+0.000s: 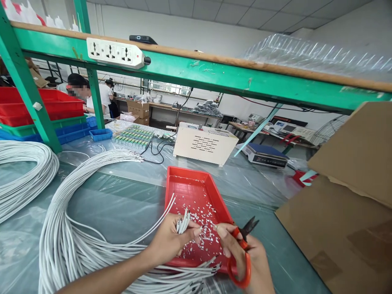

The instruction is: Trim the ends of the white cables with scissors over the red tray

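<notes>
Above the red tray [214, 196], my left hand [171, 239] is closed round a small bunch of white cables [183, 222], their cut ends pointing up. Its thumb and forefinger pinch what looks like one cable tip. Close by on the right, my right hand [245, 257] holds orange-handled scissors [241, 275], with the dark blades pointing up and away from the cables. The right thumb and forefinger are pressed together near the left fingertips; anything between them is too small to make out. Scraps [203, 210] of silvery white litter the tray. More cable ends [205, 267] lie across its near edge.
A large loop of white cables [58, 212] spreads over the table's left, beside another coil [27, 175]. Behind the tray stands a cream machine [205, 143], with a scale [265, 154] to its right. A cardboard box [343, 228] borders the right side; a green shelf beam [214, 77] crosses above.
</notes>
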`<state>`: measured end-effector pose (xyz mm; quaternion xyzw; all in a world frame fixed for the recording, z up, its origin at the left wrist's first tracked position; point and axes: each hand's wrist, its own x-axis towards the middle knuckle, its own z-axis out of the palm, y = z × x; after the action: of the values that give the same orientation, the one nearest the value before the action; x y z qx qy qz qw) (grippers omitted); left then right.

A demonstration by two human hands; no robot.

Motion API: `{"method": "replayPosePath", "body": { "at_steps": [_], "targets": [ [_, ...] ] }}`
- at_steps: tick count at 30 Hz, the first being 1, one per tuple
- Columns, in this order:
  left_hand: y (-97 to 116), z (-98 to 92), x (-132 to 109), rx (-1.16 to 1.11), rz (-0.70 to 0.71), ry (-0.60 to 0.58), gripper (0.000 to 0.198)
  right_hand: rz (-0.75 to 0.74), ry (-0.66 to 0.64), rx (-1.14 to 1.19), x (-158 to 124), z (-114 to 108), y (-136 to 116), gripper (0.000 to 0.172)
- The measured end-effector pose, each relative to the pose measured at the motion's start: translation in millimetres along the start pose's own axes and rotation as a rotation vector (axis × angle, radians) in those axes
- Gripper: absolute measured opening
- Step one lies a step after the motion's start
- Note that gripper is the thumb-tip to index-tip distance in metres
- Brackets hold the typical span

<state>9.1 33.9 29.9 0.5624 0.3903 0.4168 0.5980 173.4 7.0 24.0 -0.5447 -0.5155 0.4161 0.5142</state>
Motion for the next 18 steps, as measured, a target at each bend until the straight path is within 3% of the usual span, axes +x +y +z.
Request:
{"method": "replayPosePath", "body": {
  "at_steps": [4, 6, 8, 15, 18],
  "targets": [
    [-3.3, -3.1, 1.9, -0.150, -0.108, -0.103, 0.025, -0.322, 0.105, -0.690, 22.0, -16.3, 2.4, 0.022],
    [-6.6, -4.1, 3.5, -0.256, -0.193, -0.119, 0.023, -0.391, 0.104, -1.009, 30.1, -18.7, 6.5, 0.019],
    [-10.6, -5.1, 5.4, -0.345, -0.242, -0.102, 0.026, -0.389, 0.107, -1.154, 34.3, -18.3, 10.0, 0.018],
    [-21.2, -6.3, 10.9, -0.415, -0.156, -0.031, 0.024, -0.332, 0.162, -1.175, 36.0, -16.9, 6.2, 0.020],
    [-20.0, -5.3, 10.6, -0.374, -0.072, 0.010, 0.025, -0.251, 0.073, -0.848, 37.2, -16.3, 1.4, 0.029]
  ]
}}
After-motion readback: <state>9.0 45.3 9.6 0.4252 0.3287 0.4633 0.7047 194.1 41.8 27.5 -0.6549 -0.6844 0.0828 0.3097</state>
